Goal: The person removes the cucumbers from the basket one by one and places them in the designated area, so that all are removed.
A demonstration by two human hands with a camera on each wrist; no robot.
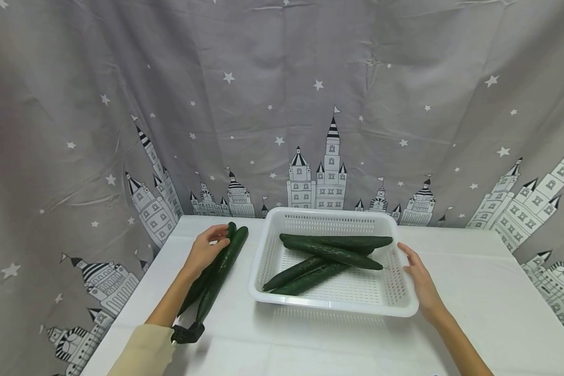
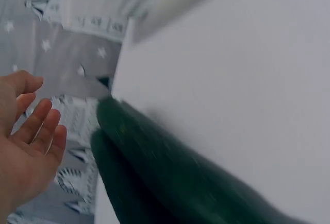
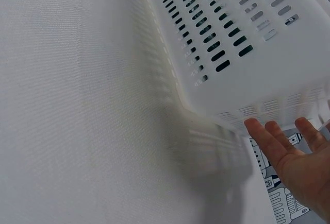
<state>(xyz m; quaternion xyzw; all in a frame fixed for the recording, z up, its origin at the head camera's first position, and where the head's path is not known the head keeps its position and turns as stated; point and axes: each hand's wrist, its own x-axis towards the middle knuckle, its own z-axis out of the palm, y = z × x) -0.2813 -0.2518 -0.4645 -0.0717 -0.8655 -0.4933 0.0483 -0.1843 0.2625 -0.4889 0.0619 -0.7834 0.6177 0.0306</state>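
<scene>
My left hand (image 1: 208, 250) is over the far ends of two long dark green cucumbers lying side by side on the white table. In the left wrist view the hand (image 2: 32, 141) has loosely bent fingers with nothing between them, apart from the nearer cucumber (image 2: 160, 162). In the head view the right-hand cucumber (image 1: 223, 274) of the pair shows nearly whole; the other is partly hidden by the hand and forearm. My right hand (image 1: 422, 282) is at the right side of a white plastic basket (image 1: 331, 304), its extended fingertips (image 3: 252, 125) right at the perforated wall.
Several cucumbers (image 1: 333, 253) lie crossed over one another inside the basket. Behind the white table (image 1: 470, 292) hangs a grey curtain (image 1: 263, 94) printed with stars and castles. A small black device (image 1: 188, 332) sits at my left wrist.
</scene>
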